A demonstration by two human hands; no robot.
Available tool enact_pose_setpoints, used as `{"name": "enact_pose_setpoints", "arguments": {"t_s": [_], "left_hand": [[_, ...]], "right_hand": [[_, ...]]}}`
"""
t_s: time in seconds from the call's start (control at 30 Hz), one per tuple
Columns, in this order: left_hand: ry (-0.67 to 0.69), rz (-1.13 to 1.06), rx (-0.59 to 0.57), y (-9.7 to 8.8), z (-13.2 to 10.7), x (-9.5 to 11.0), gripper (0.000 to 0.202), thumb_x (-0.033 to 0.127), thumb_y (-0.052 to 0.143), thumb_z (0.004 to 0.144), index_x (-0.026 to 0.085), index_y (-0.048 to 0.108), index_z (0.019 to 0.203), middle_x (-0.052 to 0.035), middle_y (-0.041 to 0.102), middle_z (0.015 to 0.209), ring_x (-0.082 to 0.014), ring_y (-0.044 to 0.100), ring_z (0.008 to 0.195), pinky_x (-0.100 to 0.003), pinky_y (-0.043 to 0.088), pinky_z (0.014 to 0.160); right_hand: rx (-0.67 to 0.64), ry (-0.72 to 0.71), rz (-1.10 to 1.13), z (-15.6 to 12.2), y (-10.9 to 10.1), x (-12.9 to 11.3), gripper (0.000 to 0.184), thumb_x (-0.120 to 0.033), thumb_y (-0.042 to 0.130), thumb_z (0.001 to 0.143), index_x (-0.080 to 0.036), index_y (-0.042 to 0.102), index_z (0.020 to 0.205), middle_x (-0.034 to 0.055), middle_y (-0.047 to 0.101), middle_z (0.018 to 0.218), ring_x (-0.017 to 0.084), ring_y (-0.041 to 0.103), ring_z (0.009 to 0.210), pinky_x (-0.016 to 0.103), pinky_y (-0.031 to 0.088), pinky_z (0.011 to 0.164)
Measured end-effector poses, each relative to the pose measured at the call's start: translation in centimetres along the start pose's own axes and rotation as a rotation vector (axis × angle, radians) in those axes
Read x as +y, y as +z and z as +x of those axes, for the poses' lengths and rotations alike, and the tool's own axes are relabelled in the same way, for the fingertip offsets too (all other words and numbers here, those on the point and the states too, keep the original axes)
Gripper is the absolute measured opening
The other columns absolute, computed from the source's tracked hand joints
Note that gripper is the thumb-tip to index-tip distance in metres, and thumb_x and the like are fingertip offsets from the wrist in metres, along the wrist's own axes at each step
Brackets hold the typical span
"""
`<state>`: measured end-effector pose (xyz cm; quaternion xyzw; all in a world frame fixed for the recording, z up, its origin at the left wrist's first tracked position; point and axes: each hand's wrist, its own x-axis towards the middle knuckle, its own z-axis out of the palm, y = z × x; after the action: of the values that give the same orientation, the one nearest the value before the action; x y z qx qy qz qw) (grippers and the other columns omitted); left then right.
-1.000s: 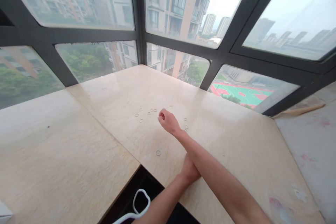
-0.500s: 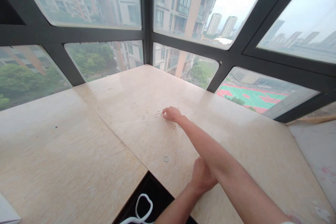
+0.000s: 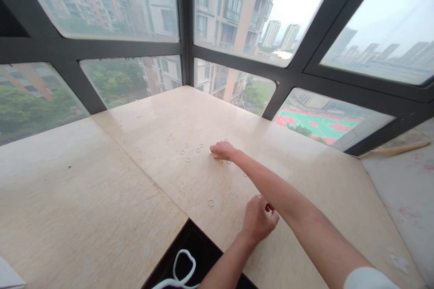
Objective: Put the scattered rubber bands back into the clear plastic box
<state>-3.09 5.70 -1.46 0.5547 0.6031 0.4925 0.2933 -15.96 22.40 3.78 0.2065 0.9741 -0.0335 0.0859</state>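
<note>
Several thin, pale rings lie scattered on the marble-patterned surface, among them a ring [image 3: 188, 160] left of my right hand and a nearer ring [image 3: 211, 203] by itself. My right hand [image 3: 222, 150] reaches far out over the surface, its fingers pinched together among the rings. What sits between its fingertips is hidden. A small ring [image 3: 228, 162] shows just below its wrist. Close to me, my left hand [image 3: 259, 220] has its fingers curled, partly under the right forearm. A thin light edge shows at its knuckles, too small to make out.
A dark recess [image 3: 200, 240] with a white cord [image 3: 185, 267] opens at the front edge. Dark window frames [image 3: 187, 45] border the surface at the back. A white object [image 3: 9, 275] sits at the lower left corner, and a dark speck [image 3: 69, 167] lies at left.
The ring at my right fingertips no longer shows on the surface, and those fingers have closed further. My left hand has turned, showing more of its curled fingers. The view has shifted slightly.
</note>
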Motion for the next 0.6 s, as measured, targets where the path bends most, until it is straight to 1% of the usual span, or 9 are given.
{"name": "enact_pose_setpoints", "arguments": {"t_s": [0.13, 0.2, 0.27, 0.33, 0.4, 0.5, 0.6], "left_hand": [[0.02, 0.005, 0.016, 0.2, 0.0, -0.2, 0.015, 0.009, 0.053, 0.064, 0.019, 0.043, 0.059, 0.0011, 0.05, 0.06, -0.0129, 0.043, 0.058, -0.027, 0.032, 0.055], [0.012, 0.005, 0.019, 0.2, 0.0, -0.3, 0.013, 0.008, 0.053, 0.064, 0.019, 0.046, 0.061, 0.0009, 0.052, 0.062, -0.0133, 0.045, 0.06, -0.026, 0.034, 0.056], [0.005, -0.006, 0.023, 0.2, 0.0, -0.4, 0.011, 0.008, 0.053, 0.064, 0.019, 0.049, 0.064, 0.0008, 0.053, 0.063, -0.0135, 0.048, 0.061, -0.026, 0.037, 0.057], [0.008, -0.03, 0.027, 0.1, 0.1, -0.5, 0.01, 0.008, 0.053, 0.065, 0.018, 0.052, 0.067, 0.001, 0.055, 0.064, -0.0133, 0.05, 0.061, -0.025, 0.039, 0.059], [0.014, -0.06, 0.031, 0.0, 0.3, -0.5, 0.01, 0.008, 0.052, 0.067, 0.018, 0.053, 0.068, 0.0011, 0.056, 0.065, -0.0128, 0.051, 0.061, -0.025, 0.041, 0.059], [0.006, -0.099, 0.044, -0.2, 0.4, -0.4, 0.006, 0.011, 0.052, 0.07, 0.017, 0.055, 0.07, 0.0009, 0.058, 0.067, -0.0122, 0.052, 0.06, -0.025, 0.042, 0.06], [-0.005, -0.114, 0.048, -0.4, 0.5, -0.4, 0.004, 0.016, 0.053, 0.072, 0.017, 0.056, 0.071, 0.0006, 0.059, 0.067, -0.0121, 0.053, 0.06, -0.024, 0.043, 0.059]], "right_hand": [[0.041, 0.028, 0.155, -1.6, 0.2, 1.1, 0.007, -0.015, 0.064, 0.07, -0.017, 0.068, 0.076, 0.0102, 0.071, 0.083, 0.024, 0.065, 0.082, 0.029, 0.043, 0.068], [0.099, 0.047, 0.274, -3.1, 0.3, 1.7, 0.007, -0.015, 0.064, 0.068, -0.017, 0.066, 0.073, 0.007, 0.07, 0.078, 0.021, 0.064, 0.078, 0.027, 0.042, 0.065], [0.167, 0.07, 0.418, -5.1, 0.5, 2.3, 0.006, -0.015, 0.062, 0.067, -0.017, 0.064, 0.073, 0.0025, 0.067, 0.069, 0.017, 0.062, 0.068, 0.024, 0.041, 0.062], [0.237, 0.102, 0.581, -7.6, 0.7, 2.8, 0.005, -0.016, 0.059, 0.068, -0.018, 0.06, 0.073, -0.0031, 0.06, 0.057, 0.012, 0.057, 0.056, 0.022, 0.04, 0.057], [0.315, 0.143, 0.749, -10.6, 0.8, 3.0, 0.005, -0.018, 0.055, 0.069, -0.019, 0.054, 0.074, -0.0078, 0.051, 0.048, 0.009, 0.051, 0.047, 0.02, 0.039, 0.052], [0.441, 0.205, 0.982, -15.4, 1.0, 2.9, 0.009, -0.023, 0.049, 0.071, -0.021, 0.045, 0.078, -0.0116, 0.043, 0.045, 0.007, 0.042, 0.04, 0.017, 0.035, 0.044], [0.553, 0.256, 1.176, -20.3, 1.1, 2.6, 0.014, -0.03, 0.046, 0.074, -0.024, 0.037, 0.082, -0.0136, 0.038, 0.043, 0.006, 0.033, 0.036, 0.016, 0.027, 0.038]]}}
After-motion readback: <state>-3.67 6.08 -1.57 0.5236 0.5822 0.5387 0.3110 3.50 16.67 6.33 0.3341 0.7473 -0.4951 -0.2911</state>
